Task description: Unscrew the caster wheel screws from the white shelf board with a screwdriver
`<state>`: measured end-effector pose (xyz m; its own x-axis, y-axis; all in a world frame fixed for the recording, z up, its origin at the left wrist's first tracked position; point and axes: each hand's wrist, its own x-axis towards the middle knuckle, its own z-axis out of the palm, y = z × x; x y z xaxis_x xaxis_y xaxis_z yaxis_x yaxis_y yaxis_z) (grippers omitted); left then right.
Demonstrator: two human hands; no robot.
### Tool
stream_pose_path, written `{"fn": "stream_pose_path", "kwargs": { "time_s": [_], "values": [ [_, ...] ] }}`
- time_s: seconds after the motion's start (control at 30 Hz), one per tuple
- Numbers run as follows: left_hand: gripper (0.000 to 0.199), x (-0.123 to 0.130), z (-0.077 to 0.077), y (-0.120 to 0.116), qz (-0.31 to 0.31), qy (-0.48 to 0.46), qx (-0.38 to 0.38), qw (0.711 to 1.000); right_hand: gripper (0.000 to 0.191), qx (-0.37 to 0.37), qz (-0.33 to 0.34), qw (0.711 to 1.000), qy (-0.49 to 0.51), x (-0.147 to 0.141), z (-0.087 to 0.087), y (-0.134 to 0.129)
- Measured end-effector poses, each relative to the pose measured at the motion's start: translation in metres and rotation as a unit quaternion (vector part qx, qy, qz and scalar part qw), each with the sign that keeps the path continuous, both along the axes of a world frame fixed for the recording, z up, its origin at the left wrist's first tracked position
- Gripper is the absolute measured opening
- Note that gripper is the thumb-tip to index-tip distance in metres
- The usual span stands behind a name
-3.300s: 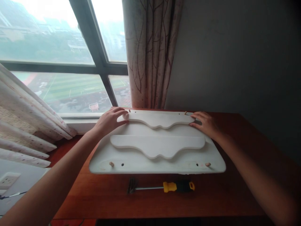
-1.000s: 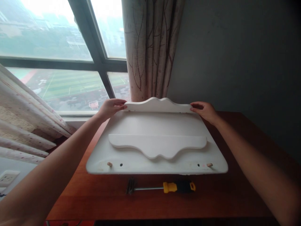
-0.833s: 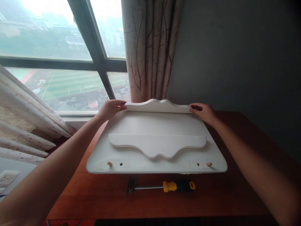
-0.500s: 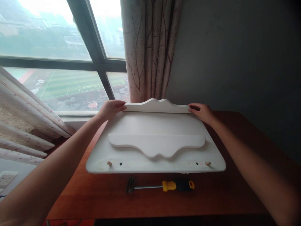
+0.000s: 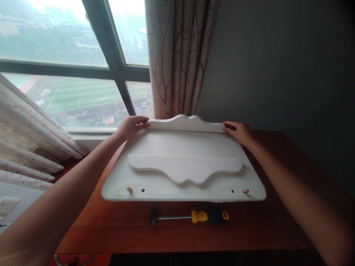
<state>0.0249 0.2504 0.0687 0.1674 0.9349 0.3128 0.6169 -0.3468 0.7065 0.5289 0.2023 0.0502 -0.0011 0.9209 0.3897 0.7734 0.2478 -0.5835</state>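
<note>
A white board with rounded front corners lies on the brown table. Along its far edge stands a white wavy-topped panel. My left hand pinches the panel's left end between thumb and fingers, and my right hand grips its right end. Nearer me, a second wavy white panel lies flat on the board, touched by neither hand. Two wooden dowels, one at the left and one at the right, stick up near the board's front edge, each beside a dark hole.
On the brown table, a yellow-and-black screwdriver lies in front of the board, its tip by small dark metal pieces. Behind are a window, a patterned curtain and a grey wall. A wall socket is at the left.
The view has shifted slightly. Both hands keep their hold on the ends of the far panel, with no clear movement relative to the board.
</note>
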Motion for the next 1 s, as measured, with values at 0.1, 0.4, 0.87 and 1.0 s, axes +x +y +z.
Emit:
{"fn": "stream_pose_path", "kwargs": {
  "time_s": [0.1,0.4,0.87,1.0],
  "values": [
    [0.059,0.0,0.0,0.0,-0.007,0.008,0.002,1.0,0.027,0.001,-0.001,1.0,-0.014,0.0,0.0,0.0],
    [0.052,-0.002,-0.004,0.002,-0.013,0.042,0.021,0.999,0.023,0.012,0.009,0.998,-0.068,-0.008,0.002,-0.003],
    [0.054,-0.014,0.03,-0.107,-0.029,0.052,0.071,0.996,0.035,0.062,0.051,0.995,-0.054,-0.015,0.009,-0.121],
    [0.049,-0.013,0.025,-0.15,-0.062,0.09,0.07,0.992,0.031,0.055,0.07,0.994,-0.069,-0.017,0.008,-0.164]
  ]
}}
